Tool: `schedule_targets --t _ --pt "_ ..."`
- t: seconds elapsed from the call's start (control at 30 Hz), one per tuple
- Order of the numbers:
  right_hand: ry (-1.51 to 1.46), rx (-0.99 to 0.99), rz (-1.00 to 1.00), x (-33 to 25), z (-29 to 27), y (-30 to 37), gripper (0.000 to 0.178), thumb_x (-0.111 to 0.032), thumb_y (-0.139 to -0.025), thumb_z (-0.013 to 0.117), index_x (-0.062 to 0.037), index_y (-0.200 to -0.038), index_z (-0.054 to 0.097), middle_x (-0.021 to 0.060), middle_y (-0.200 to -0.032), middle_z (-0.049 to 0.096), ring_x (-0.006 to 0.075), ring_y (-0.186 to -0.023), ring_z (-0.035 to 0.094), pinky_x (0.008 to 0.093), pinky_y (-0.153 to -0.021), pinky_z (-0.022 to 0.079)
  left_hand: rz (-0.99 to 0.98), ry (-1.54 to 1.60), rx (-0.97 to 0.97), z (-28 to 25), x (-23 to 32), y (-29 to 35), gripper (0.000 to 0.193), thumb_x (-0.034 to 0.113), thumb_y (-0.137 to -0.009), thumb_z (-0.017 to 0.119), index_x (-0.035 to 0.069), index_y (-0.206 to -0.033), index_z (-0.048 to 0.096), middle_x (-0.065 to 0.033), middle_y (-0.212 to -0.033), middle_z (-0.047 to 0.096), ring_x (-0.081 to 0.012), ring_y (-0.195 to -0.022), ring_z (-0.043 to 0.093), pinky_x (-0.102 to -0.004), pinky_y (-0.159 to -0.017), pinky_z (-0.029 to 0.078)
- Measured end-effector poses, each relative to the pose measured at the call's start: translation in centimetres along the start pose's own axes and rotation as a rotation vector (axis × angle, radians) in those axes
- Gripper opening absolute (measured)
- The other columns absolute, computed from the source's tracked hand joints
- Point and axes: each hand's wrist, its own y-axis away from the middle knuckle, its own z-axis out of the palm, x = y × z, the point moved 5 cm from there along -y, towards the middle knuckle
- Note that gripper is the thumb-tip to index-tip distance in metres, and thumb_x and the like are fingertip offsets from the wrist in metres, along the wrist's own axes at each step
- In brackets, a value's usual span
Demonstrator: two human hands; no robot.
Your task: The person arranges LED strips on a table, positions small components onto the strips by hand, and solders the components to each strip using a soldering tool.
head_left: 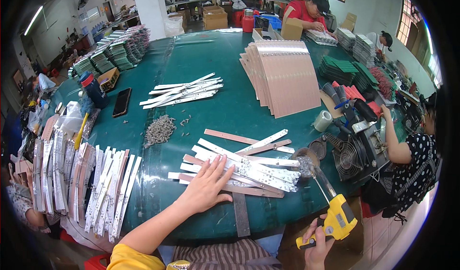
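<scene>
My left hand (205,183) lies flat with fingers spread on a loose pile of long white and copper-coloured circuit board strips (268,173). At the lower right, my right hand (316,251) is wrapped round the handle of a yellow soldering gun (339,217). Its long metal tip slants up and left to a small round container (306,161) at the strips' right ends. Whether the tip touches anything there is hard to make out. Under the pile a flat grey metal bar (241,217) sticks out to the table edge. Left of the pile sits a heap of small grey parts (160,130).
More strips lie farther back (184,92) and in a large stack (112,188) at left. A phone (121,102) and dark bottle (94,90) stand beyond. Large copper-coloured panels (287,78) lean at back. A fan (349,159) stands right. Co-workers sit around the table.
</scene>
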Motion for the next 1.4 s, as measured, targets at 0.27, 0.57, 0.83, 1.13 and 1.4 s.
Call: schedule_targets --t 0.27,0.57,0.83,1.13,1.4 --pt "-0.006 -0.083 0.004 -0.8 0.6 2.3 0.034 -0.01 -0.09 0.058 -0.0048 -0.12 0.044 0.0085 -0.092 0.055 0.0103 -0.059 0.055 0.0229 -0.051 0.047 0.159 -0.054 0.381 -1.4 1.2 2.2 0.027 0.01 -0.076 0.069 0.008 -0.102 0.068 -0.0055 -0.102 0.063 -0.0229 -0.096 0.06 -0.0377 -0.087 0.045" --pt "0.038 -0.112 -0.037 -0.8 -0.7 3.6 0.034 -0.011 -0.091 0.057 -0.0055 -0.122 0.043 0.0082 -0.095 0.057 0.009 -0.058 0.054 0.0225 -0.051 0.046 0.106 0.042 0.481 -1.3 -0.8 2.2 0.025 0.004 -0.073 0.06 0.008 -0.097 0.067 -0.004 -0.091 0.064 -0.0216 -0.089 0.06 -0.0359 -0.085 0.043" --pt "0.062 -0.113 -0.02 -0.2 -0.6 3.7 0.036 -0.011 -0.091 0.056 -0.0055 -0.123 0.041 0.0091 -0.097 0.057 0.0089 -0.058 0.054 0.0224 -0.051 0.046 0.033 0.259 0.38 -2.6 -2.2 2.8 0.019 0.0 -0.074 0.066 0.012 -0.088 0.071 -0.0022 -0.086 0.065 -0.0218 -0.086 0.06 -0.0347 -0.085 0.041" --pt "0.092 -0.067 0.018 0.3 0.1 3.9 0.036 -0.012 -0.09 0.057 -0.005 -0.121 0.041 0.009 -0.095 0.055 0.0095 -0.057 0.053 0.0226 -0.05 0.046 0.013 0.273 0.345 -4.1 -1.3 3.1 0.018 0.003 -0.075 0.069 0.013 -0.09 0.073 -0.0019 -0.084 0.066 -0.0223 -0.085 0.06 -0.0352 -0.083 0.042" --pt "0.104 -0.191 0.065 0.5 2.7 3.5 0.042 -0.019 -0.09 0.06 -0.005 -0.123 0.038 0.0112 -0.092 0.051 0.0119 -0.058 0.053 0.0231 -0.05 0.045 -0.123 0.533 0.214 -0.7 -0.5 3.5 0.009 0.01 -0.078 0.073 0.009 -0.086 0.072 -0.0029 -0.08 0.069 -0.0219 -0.075 0.062 -0.0334 -0.076 0.045"
